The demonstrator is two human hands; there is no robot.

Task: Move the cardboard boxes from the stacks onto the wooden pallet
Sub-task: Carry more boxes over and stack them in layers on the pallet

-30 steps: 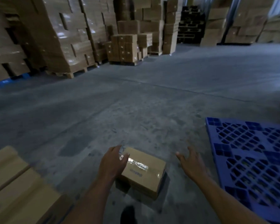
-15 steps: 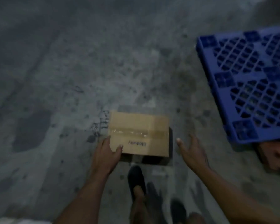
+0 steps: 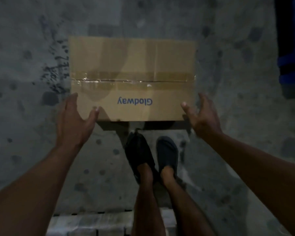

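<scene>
A flat cardboard box [image 3: 133,65] with a taped seam and blue "Glodway" lettering lies on the concrete floor just ahead of my feet. My left hand [image 3: 75,120] is at its near left corner, thumb lying on the top face and straight fingers along the left side. My right hand [image 3: 201,116] is spread at the near right corner, its thumb tip at the top edge; whether the fingers touch the side is unclear. Pale wooden slats, apparently the wooden pallet [image 3: 92,223], show at the bottom edge.
A blue plastic pallet [image 3: 289,65] cuts into the upper right corner. My two dark shoes [image 3: 140,150] stand on stained concrete right behind the box. Bare floor lies to the left of and beyond the box.
The view has tipped straight down and come much closer to the box. My right hand has moved in from the side to the box's near right corner. My left hand stays at its left corner.
</scene>
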